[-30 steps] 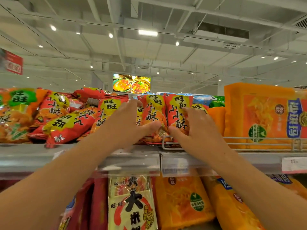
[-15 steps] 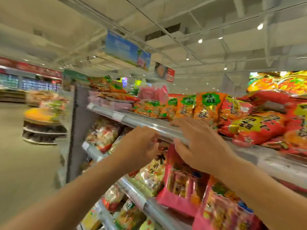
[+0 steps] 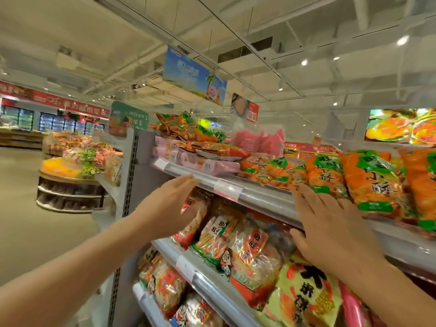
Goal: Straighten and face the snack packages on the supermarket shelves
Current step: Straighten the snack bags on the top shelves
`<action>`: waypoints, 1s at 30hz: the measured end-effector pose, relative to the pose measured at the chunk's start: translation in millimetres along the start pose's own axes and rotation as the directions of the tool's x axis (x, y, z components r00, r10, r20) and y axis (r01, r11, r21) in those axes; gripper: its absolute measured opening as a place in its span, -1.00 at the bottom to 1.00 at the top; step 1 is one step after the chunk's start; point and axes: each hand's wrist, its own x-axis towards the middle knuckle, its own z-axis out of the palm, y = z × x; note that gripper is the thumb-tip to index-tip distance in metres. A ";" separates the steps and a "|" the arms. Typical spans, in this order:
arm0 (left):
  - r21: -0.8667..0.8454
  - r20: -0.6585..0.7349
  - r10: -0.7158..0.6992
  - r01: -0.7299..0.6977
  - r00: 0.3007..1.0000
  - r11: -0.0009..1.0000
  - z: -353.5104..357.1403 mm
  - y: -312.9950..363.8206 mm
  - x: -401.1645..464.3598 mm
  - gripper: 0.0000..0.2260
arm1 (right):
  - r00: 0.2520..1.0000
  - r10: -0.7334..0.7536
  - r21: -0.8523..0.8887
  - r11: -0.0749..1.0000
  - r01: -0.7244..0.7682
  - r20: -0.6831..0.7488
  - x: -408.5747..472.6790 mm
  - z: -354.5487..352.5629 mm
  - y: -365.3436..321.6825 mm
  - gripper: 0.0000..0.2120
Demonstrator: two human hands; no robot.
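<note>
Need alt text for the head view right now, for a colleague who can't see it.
Both hands reach open toward the top shelf edge: the right hand rests on orange snack bags, the left hand hovers before the rail. Rice cracker bags fill the shelf below.

Both bare forearms reach up and away from the near edge. Left hand (image 3: 168, 208): fingers straight, held together, pointing far-right, thumb side up, gripping nothing. Right hand (image 3: 330, 223): back toward camera, fingers (image 3: 304, 197) spread and extended, thumb out left
</note>
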 end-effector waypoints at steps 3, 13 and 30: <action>-0.011 0.053 0.082 -0.082 0.995 0.997 20.3 -18.4 36.6 -0.41 | 0.994 0.055 0.051 0.997 -0.050 -0.094 9.6 -2.1 -10.6 -0.29; -0.068 -0.084 0.264 -0.269 0.961 0.961 86.1 -54.3 94.5 -0.53 | 0.987 0.079 0.533 0.846 0.009 -0.142 143.8 -11.6 -96.5 -0.57; 0.016 0.054 -0.116 0.115 0.992 0.993 34.9 -152.5 235.9 -0.67 | 0.830 0.329 0.836 0.172 -0.522 0.450 278.5 18.5 -129.0 -0.39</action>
